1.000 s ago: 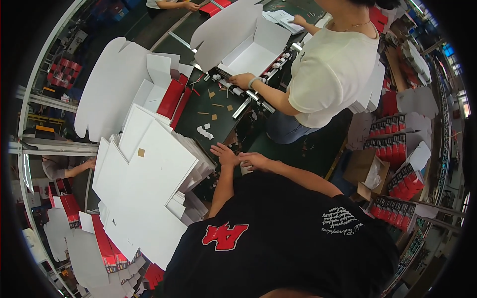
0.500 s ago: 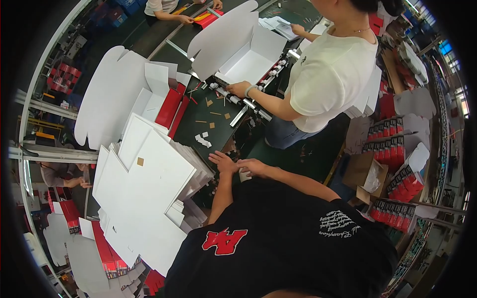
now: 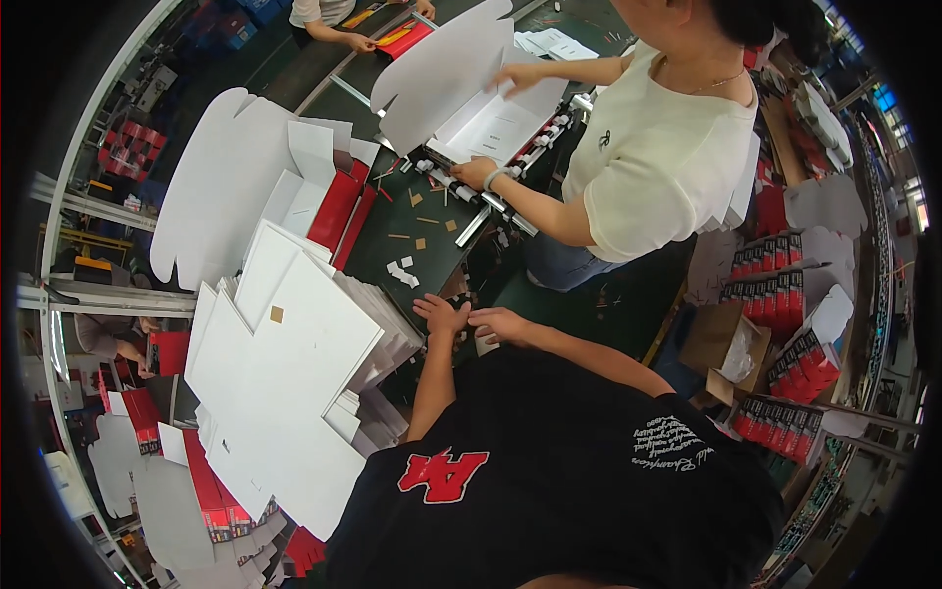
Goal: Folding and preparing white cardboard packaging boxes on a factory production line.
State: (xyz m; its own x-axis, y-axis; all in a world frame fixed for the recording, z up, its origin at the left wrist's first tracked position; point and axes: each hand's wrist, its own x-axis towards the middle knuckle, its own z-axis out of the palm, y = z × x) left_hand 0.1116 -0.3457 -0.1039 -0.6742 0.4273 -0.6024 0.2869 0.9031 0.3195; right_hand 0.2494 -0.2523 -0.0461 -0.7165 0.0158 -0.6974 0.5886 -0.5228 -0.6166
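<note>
My left hand (image 3: 442, 316) is at the near edge of the dark green table (image 3: 388, 257), fingers spread and holding nothing. Close to its right, my right hand (image 3: 502, 326) has its fingers stretched out, also with nothing visible in them. Left of my hands lies a big stack of white flat cardboard sheets (image 3: 294, 348), with a small tan square (image 3: 277, 314) on top. Beyond the stack stands an open red and white box (image 3: 337, 211) with its large rounded lid (image 3: 211, 191) raised. White paper scraps (image 3: 400, 273) lie ahead of my left hand.
Ahead to the right, a co-worker in a white top (image 3: 667, 147) handles an open white box (image 3: 496, 128) on rollers (image 3: 525, 147). A cardboard carton (image 3: 721, 344) and several red boxes (image 3: 775, 294) are at the right. More red boxes (image 3: 211, 481) stand at the lower left.
The co-worker's far hand has moved from the paper stack to above the white box, where a printed sheet now lies. My right hand's fingers have straightened slightly; my left hand has hardly moved.
</note>
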